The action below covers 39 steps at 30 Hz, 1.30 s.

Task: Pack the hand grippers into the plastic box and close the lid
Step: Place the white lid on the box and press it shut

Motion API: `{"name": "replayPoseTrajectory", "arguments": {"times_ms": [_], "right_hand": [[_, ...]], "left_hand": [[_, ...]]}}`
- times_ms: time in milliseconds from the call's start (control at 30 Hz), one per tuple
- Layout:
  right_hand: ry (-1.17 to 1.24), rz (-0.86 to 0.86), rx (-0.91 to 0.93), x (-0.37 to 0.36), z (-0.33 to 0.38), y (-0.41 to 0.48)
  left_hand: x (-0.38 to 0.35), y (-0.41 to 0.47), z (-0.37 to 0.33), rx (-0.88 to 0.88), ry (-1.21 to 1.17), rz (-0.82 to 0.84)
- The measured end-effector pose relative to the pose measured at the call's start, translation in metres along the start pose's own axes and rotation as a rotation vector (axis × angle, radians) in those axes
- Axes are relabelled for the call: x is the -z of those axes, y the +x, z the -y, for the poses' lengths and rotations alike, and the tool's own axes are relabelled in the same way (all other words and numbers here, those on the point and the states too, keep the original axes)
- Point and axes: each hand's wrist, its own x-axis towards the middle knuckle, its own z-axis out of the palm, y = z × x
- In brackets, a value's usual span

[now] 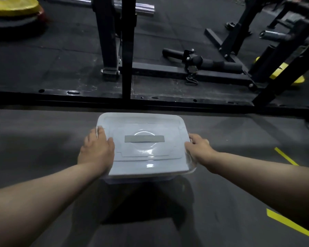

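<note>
My left hand presses flat on the lid of the plastic box, which sits on the floor near me. My right hand curls round the lid's right edge.

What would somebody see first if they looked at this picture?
The white plastic box in the middle of the dark gym floor, its lid on. The left hand presses flat on the lid's left side and the right hand grips its right edge. A yellow weight plate lies far left at the back.
</note>
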Motion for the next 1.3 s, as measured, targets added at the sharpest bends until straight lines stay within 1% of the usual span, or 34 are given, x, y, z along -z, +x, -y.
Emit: {"name": "replayPoseTrajectory", "arguments": {"times_ms": [100,200,267,367,467,533,633,733,867,967,1033,1100,1167,1233,1300], "right_hand": [[0.039,-0.037,-0.019,-0.001,-0.003,0.005],[0.131,-0.009,-0.005,-0.008,-0.007,0.007],[0.178,0.007,-0.029,-0.009,-0.005,0.008],[0.188,-0.003,-0.098,-0.010,-0.009,0.016],[0.262,0.050,-0.106,-0.012,-0.014,0.030],[0.309,0.098,-0.143,-0.009,-0.006,0.030],[0.301,0.099,-0.181,-0.010,0.001,0.033],[0.313,0.045,-0.148,-0.019,-0.005,0.040],[0.331,0.037,-0.096,-0.021,-0.013,0.046],[0.337,-0.032,-0.062,-0.021,-0.014,0.046],[0.330,-0.136,0.001,-0.025,-0.013,0.039],[0.256,-0.261,0.073,-0.028,-0.011,0.031],[0.223,-0.343,0.102,-0.032,-0.008,0.028],[0.217,-0.362,0.108,-0.034,-0.006,0.026],[0.150,-0.348,0.155,-0.034,-0.007,0.024]], "left_hand": [[0.001,-0.001,0.001,-0.012,0.026,-0.001],[0.002,0.000,0.002,-0.017,0.025,0.003],[0.002,-0.001,0.003,-0.015,0.009,0.004],[0.001,-0.002,0.000,-0.003,-0.013,-0.019],[0.001,0.000,0.000,0.003,-0.002,-0.019],[0.001,0.000,0.001,-0.001,0.000,-0.013],[0.000,0.000,0.002,0.004,-0.001,-0.008],[0.000,0.002,0.002,0.007,-0.012,-0.009],[0.002,0.000,0.002,0.011,-0.065,-0.034],[0.001,0.000,0.002,0.017,-0.082,-0.045],[0.000,0.001,0.002,0.012,-0.059,-0.046],[-0.001,0.000,0.001,0.013,-0.039,-0.043],[-0.002,-0.001,0.001,0.013,-0.022,-0.048],[-0.002,0.000,0.001,0.014,-0.020,-0.052],[-0.002,0.000,0.000,0.016,-0.024,-0.056]]}}
